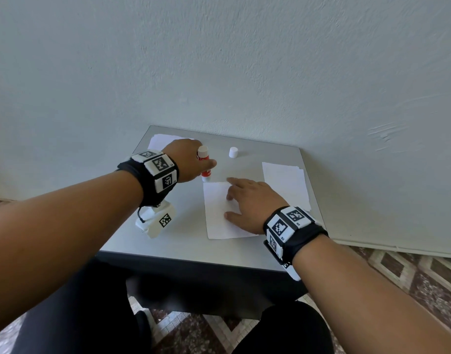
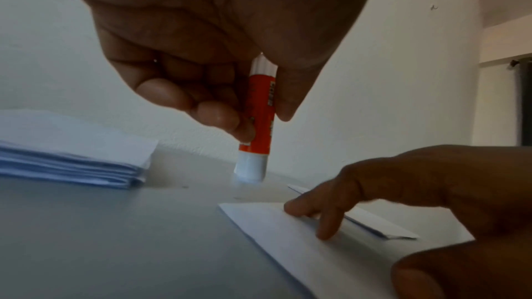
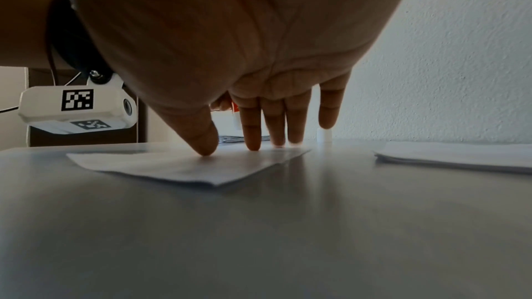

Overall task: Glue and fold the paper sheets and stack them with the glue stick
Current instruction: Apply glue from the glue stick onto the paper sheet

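Two stacks of paper bracket the work on the small grey desk (image 1: 183, 241): a pile of folded white sheets (image 2: 72, 163) lies at the far left corner, and a pile of flat white sheets (image 1: 285, 185) lies along the right edge. From this it is judged that several sheets are already glued and folded, while a good number remain.

Between the piles, toward the front of the desk, a single white paper sheet (image 1: 218, 213) is pinned flat by the right hand (image 1: 250, 200), whose straight, spread fingers (image 3: 253, 131) press down on it; nothing is gripped by that hand. In the left wrist view one long edge of this sheet appears turned up in a narrow flap, so it may be partly folded.

The orange-and-white glue stick (image 1: 204, 163) is held upright, tip down, by the left hand (image 1: 187, 159), with fingers and thumb curled round its barrel. Its tip hovers just beyond the far edge of the pinned sheet; contact with the desk cannot be told. Its small white cap (image 1: 233, 152) stands apart near the far edge, so the stick is taken to be open and in use.

Gluing, folding and stacking of the present sheet appear not yet finished.
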